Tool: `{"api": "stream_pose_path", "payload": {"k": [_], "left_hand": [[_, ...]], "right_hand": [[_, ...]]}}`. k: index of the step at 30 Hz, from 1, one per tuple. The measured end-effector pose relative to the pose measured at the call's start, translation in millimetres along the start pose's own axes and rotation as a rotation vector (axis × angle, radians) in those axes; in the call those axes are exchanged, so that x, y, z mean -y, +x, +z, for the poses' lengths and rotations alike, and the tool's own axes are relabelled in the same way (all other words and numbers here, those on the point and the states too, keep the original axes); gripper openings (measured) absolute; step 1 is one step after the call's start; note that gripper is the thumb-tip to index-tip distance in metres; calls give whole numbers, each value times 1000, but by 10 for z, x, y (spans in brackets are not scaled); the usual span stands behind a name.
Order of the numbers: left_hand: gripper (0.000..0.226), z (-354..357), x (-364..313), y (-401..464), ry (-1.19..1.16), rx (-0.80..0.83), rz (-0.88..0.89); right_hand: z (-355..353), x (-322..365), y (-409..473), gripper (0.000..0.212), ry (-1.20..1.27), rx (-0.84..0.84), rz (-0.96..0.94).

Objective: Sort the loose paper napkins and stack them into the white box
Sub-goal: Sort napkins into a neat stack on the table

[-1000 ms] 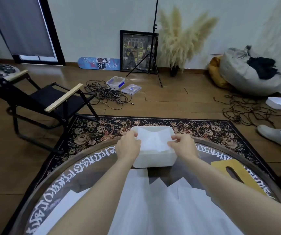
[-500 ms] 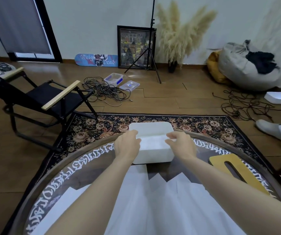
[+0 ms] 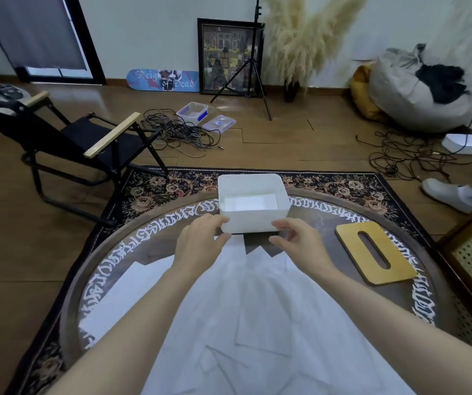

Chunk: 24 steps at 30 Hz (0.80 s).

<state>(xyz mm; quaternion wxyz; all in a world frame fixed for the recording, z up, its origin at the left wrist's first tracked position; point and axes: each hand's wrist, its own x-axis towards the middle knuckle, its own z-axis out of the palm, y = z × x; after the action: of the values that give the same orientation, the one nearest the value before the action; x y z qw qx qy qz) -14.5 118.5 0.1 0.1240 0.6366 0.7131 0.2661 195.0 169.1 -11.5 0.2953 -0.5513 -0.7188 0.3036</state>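
Both my hands, left hand (image 3: 200, 240) and right hand (image 3: 300, 240), loosely curled, empty, just before white box (image 3: 253, 220); one napkin (image 3: 250, 202) flat inside, loose napkins (image 3: 229, 323) nearer me await.

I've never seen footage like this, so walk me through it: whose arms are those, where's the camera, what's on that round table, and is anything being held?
No machine here: the arms belong to a person wearing a wide-angle camera on their head, looking forward and down. The left hand and right hand hover in front of a white box at the far side of a round table with white lettering around its edge. Both hands seem empty, fingers loosely curled. A folded napkin lies flat inside the box. Loose paper napkins cover the near side of the table, and a yellow wooden lid with a slot lies to the right.
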Motion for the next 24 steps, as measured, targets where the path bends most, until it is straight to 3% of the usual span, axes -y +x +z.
{"api": "stream_pose_path", "payload": {"k": [10, 19, 24], "left_hand": [[39, -143, -11, -854, 319, 221, 88], [44, -149, -135, -1423, 521, 314, 155], [41, -103, -99, -1588, 536, 316, 163]], "right_hand": [[-41, -34, -842, 35, -91, 163, 17], [52, -77, -1377, 62, -764, 440, -238], [136, -171, -1417, 55, -893, 383, -355]]}}
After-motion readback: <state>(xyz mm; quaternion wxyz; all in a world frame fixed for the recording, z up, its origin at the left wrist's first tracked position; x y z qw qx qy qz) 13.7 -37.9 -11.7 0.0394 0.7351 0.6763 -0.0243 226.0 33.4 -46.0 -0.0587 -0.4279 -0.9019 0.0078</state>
